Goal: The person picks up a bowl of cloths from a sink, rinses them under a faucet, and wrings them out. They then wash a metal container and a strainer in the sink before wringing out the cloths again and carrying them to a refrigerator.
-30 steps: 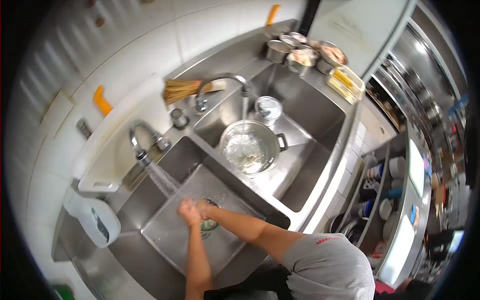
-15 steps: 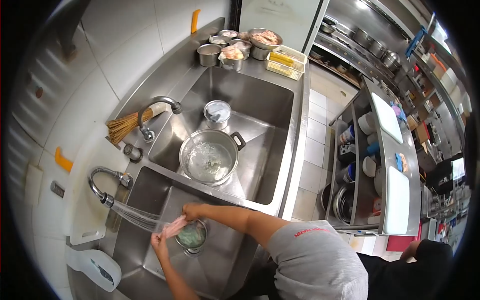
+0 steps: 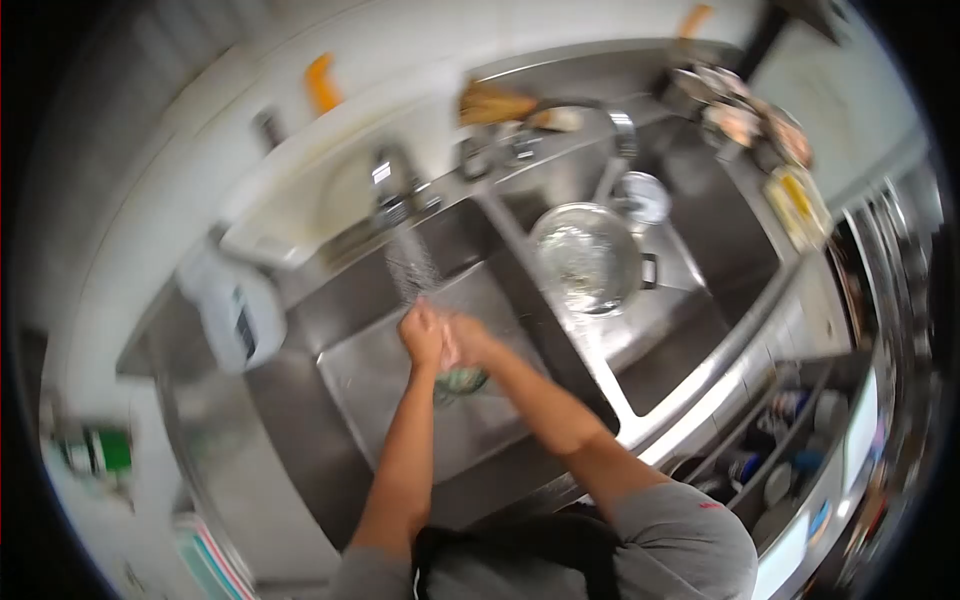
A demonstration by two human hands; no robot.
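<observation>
My left hand (image 3: 424,335) and my right hand (image 3: 470,342) are closed together over the near sink basin (image 3: 350,365), at the lower end of a running water spray (image 3: 410,265). Between them a bit of a soft pink piece (image 3: 449,350), which looks like raw meat, shows through; motion blur and the fingers hide most of it. Just below the hands is a round container with green in it (image 3: 462,381), partly covered by my right wrist. The spray comes from a curved faucet (image 3: 388,195).
In the other basin a pot (image 3: 590,260) holds water, with a small lidded tin (image 3: 642,197) behind it. A white jug-like container (image 3: 235,315) lies on the left ledge. Metal bowls of food (image 3: 730,125) and a yellow basket (image 3: 797,205) line the far right corner.
My view has turned and blurred. The hands, earlier apart with the pink piece stretched between them, are now pressed together around it under the spray.
</observation>
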